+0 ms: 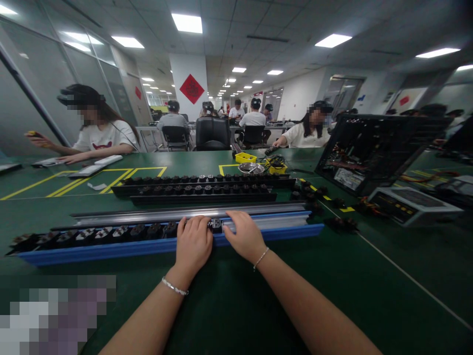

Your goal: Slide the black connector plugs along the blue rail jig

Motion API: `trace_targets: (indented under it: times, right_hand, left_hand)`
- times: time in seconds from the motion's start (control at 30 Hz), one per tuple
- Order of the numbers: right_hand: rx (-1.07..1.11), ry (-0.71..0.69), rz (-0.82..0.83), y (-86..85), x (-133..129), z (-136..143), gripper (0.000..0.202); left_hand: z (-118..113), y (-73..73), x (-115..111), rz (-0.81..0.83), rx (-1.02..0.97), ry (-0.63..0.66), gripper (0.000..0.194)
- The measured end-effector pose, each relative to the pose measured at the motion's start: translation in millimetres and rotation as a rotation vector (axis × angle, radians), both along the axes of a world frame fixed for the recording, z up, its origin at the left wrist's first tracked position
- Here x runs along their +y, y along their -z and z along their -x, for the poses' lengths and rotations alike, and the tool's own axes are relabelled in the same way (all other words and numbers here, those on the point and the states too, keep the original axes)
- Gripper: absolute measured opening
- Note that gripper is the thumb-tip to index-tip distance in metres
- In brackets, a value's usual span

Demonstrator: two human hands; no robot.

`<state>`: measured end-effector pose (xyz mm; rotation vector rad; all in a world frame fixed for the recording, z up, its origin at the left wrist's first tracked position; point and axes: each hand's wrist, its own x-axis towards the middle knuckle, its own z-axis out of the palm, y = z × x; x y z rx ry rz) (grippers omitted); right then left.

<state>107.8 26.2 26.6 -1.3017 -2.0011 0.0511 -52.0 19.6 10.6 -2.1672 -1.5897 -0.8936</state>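
My left hand [194, 244] lies over the blue rail [273, 234] in front of me, its fingers close together and bent down across the channel; their tips are hidden, so I cannot tell whether they pinch anything. My right hand [244, 234] reaches over the same rail, fingers curled toward the far edge and thumb held apart from them; I cannot tell whether it grips or merely rests there.

A single socket module [216, 225] sits in the channel between my hands, at about one o'clock from the middle of my left hand and ten o'clock from the middle of my right. A row of socket modules [121, 232] fills the rail toward nine o'clock from my left hand, while its stretch at three o'clock from my right hand shows bare channel.

A silvery strip [148, 216] lies just beyond the rail, running from eleven to one o'clock before me. Past it on the green bench [281, 291], at twelve, is a black rail [203, 198] with more modules. Loose modules [345, 224] lie at two o'clock, near a power supply [417, 204].
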Motion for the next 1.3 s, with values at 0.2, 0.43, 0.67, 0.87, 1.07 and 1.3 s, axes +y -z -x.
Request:
trace_targets:
  times: [0.2,0.43,0.67,0.87,1.07,1.3]
  right_hand:
    - [-0.039,-0.006,0.077,2.2,2,26,0.029]
    - [-0.025,0.023,0.074,2.5,0,26,0.027]
    - [-0.039,0.056,0.088,3.3,-1,28,0.027]
    - [-0.025,0.073,0.079,5.8,0,27,0.027]
    - [-0.028,0.086,0.047,6.9,-1,25,0.028]
    - [-0.016,0.100,0.032,8.0,-1,23,0.027]
  left_hand:
    - [1,2.0,0,-0.004,-0.034,-0.004,0.036]
    - [1,3.6,1,-0.021,-0.023,-0.006,0.035]
    - [1,2.8,2,-0.025,0.011,-0.003,0.028]
    - [1,3.6,2,-0.037,0.011,0.000,0.027]
    - [2,3.8,2,-0.040,0.013,0.001,0.029]
    - [0,2.9,2,-0.035,-0.001,-0.005,0.028]
